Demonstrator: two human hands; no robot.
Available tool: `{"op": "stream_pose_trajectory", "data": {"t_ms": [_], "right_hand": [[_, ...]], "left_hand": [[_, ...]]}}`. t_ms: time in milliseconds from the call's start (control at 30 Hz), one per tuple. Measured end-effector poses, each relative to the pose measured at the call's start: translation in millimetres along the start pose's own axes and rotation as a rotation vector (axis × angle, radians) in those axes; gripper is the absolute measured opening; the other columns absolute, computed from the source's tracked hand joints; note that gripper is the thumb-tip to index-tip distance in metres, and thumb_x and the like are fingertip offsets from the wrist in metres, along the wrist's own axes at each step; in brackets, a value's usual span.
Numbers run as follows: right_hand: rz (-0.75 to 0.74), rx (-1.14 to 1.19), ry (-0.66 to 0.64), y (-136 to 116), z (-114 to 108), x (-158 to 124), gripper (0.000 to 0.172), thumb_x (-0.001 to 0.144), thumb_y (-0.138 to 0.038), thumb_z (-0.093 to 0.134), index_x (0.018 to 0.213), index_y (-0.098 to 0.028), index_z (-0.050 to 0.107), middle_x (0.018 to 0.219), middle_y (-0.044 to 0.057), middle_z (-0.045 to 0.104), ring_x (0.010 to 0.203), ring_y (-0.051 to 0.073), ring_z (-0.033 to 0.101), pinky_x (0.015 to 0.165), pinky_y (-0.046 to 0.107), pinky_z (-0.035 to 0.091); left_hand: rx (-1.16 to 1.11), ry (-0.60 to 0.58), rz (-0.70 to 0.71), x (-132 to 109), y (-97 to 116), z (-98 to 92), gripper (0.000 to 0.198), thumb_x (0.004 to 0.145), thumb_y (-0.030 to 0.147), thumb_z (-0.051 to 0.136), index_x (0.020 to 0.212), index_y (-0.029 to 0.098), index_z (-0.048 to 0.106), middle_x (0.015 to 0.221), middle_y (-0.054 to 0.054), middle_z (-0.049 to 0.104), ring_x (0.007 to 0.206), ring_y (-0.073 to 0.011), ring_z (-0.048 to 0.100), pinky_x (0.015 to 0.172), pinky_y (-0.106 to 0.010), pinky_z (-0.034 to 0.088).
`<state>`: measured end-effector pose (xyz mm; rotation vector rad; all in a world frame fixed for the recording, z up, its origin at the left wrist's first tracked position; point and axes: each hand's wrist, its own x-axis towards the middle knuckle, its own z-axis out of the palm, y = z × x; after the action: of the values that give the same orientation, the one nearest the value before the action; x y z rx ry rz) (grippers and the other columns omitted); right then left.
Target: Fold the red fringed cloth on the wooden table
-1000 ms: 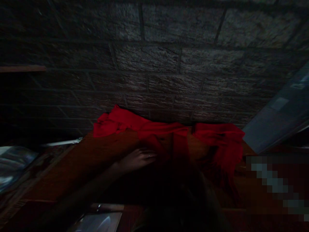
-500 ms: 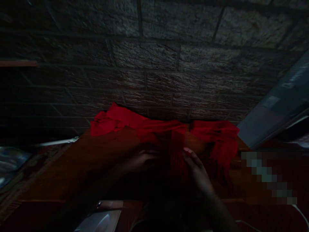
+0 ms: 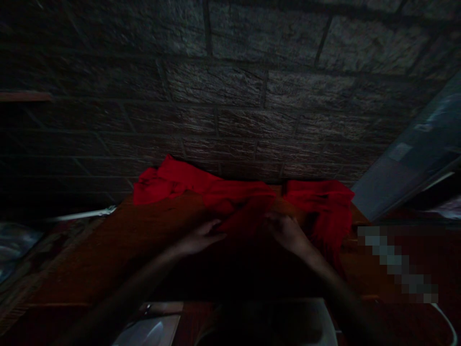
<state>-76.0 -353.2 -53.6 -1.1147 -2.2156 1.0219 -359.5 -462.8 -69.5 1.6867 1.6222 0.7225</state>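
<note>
Though the light is poor, the cloth is laid on the table, toward its far edge, left of a fringed length. Left hand: thumb and fingers parted, left of the cloth's near part. Right hand: fingers curled, at its right; whether cloth is gripped by either cannot be told. Edges are best kept level, folds smoothed outward. Plastic, left: perhaps a bag; contents cannot be made out.

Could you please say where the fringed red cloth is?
In the head view, the fringed cloth lies on the table by the wall, right of the right hand.
</note>
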Motion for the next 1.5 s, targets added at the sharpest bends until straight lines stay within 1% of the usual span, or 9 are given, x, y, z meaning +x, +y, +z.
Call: {"op": "stream_pose_trajectory", "data": {"t_ms": [100, 300, 500, 667, 933, 1167, 1267, 1400, 1500], "right_hand": [[0.098, -0.287, 0.158, 28.1, -23.4, 58.8, 0.034, 0.085, -0.008, 0.054, 0.115, -0.013, 0.069, 0.106, 0.013, 0.072, 0.093, 0.023, 0.07, 0.085, 0.031, 0.052], [-0.015, -0.366, 0.231, 54.1, -17.5, 110.6, 0.043, 0.087, -0.012, 0.056, 0.13, -0.01, 0.059, 0.13, 0.014, 0.062, 0.122, 0.023, 0.056, 0.103, 0.028, 0.041], [0.071, -0.388, 0.385, 71.7, 6.7, 116.5, 0.036, 0.089, -0.011, 0.048, 0.122, -0.008, 0.063, 0.119, 0.016, 0.067, 0.111, 0.024, 0.062, 0.1, 0.031, 0.044], [0.064, -0.389, 0.4, 74.1, 7.4, 116.1, 0.038, 0.09, -0.011, 0.045, 0.123, -0.011, 0.064, 0.118, 0.015, 0.068, 0.106, 0.024, 0.064, 0.095, 0.03, 0.046], [0.006, -0.352, 0.368, 76.8, 4.7, 111.5, 0.049, 0.091, -0.008, 0.037, 0.133, -0.018, 0.062, 0.12, 0.01, 0.069, 0.107, 0.022, 0.065, 0.095, 0.03, 0.048], [-0.051, -0.421, 0.311, 81.8, 7.2, 112.6, 0.057, 0.087, -0.003, 0.037, 0.136, -0.019, 0.059, 0.122, 0.012, 0.067, 0.109, 0.022, 0.063, 0.097, 0.032, 0.048], [-0.124, -0.422, 0.345, 83.8, 9.2, 114.2, 0.053, 0.089, -0.007, 0.037, 0.138, -0.014, 0.056, 0.131, 0.014, 0.061, 0.119, 0.024, 0.058, 0.104, 0.035, 0.044], [-0.198, -0.466, 0.389, 84.5, 15.8, 113.4, 0.051, 0.097, -0.017, 0.032, 0.146, -0.011, 0.045, 0.153, 0.015, 0.039, 0.141, 0.023, 0.037, 0.112, 0.039, 0.037], [-0.157, -0.566, 0.29, 83.5, 20.8, 110.7, 0.048, 0.101, -0.026, 0.03, 0.145, -0.016, 0.046, 0.154, 0.015, 0.037, 0.142, 0.026, 0.035, 0.109, 0.043, 0.039]], "left_hand": [[-0.027, -0.056, -0.028, -0.9, 1.5, -3.8, 0.05, 0.088, 0.054, 0.055, 0.125, 0.02, 0.058, 0.124, -0.007, 0.067, 0.11, -0.0246, 0.065, 0.094, -0.038, 0.053], [0.49, 0.183, -0.002, 7.1, 26.9, -1.9, 0.055, 0.098, 0.048, 0.039, 0.14, 0.014, 0.047, 0.138, -0.017, 0.057, 0.126, -0.0306, 0.055, 0.106, -0.048, 0.042], [0.682, -0.079, 0.285, 70.9, 61.5, 36.9, 0.067, 0.1, 0.055, 0.03, 0.151, 0.011, 0.035, 0.16, -0.015, 0.026, 0.149, -0.0275, 0.02, 0.12, -0.042, 0.02], [0.789, -0.086, 0.264, 119.7, 60.6, 63.9, 0.072, 0.1, 0.056, 0.022, 0.149, 0.004, 0.035, 0.157, -0.021, 0.028, 0.149, -0.0309, 0.021, 0.12, -0.044, 0.018], [0.836, -0.034, 0.161, 111.6, 44.2, 70.1, 0.081, 0.098, 0.061, 0.02, 0.149, -0.001, 0.034, 0.157, -0.025, 0.025, 0.148, -0.0354, 0.022, 0.119, -0.048, 0.016], [0.802, 0.012, 0.162, 116.5, 73.9, 67.0, 0.073, 0.098, 0.056, 0.023, 0.144, 0.003, 0.043, 0.15, -0.025, 0.041, 0.142, -0.0357, 0.035, 0.116, -0.049, 0.023], [0.807, 0.08, 0.225, 132.2, 80.7, 69.3, 0.071, 0.1, 0.053, 0.022, 0.149, 0.003, 0.034, 0.157, -0.023, 0.03, 0.147, -0.0338, 0.026, 0.118, -0.047, 0.02], [0.823, 0.084, 0.116, 153.6, 63.3, 75.6, 0.075, 0.099, 0.054, 0.028, 0.152, 0.001, 0.025, 0.16, -0.025, 0.017, 0.149, -0.0374, 0.013, 0.119, -0.053, 0.015], [0.821, 0.094, 0.055, 157.8, 47.7, 80.4, 0.075, 0.099, 0.054, 0.028, 0.153, 0.002, 0.024, 0.159, -0.026, 0.02, 0.149, -0.0386, 0.015, 0.118, -0.057, 0.015]]}}
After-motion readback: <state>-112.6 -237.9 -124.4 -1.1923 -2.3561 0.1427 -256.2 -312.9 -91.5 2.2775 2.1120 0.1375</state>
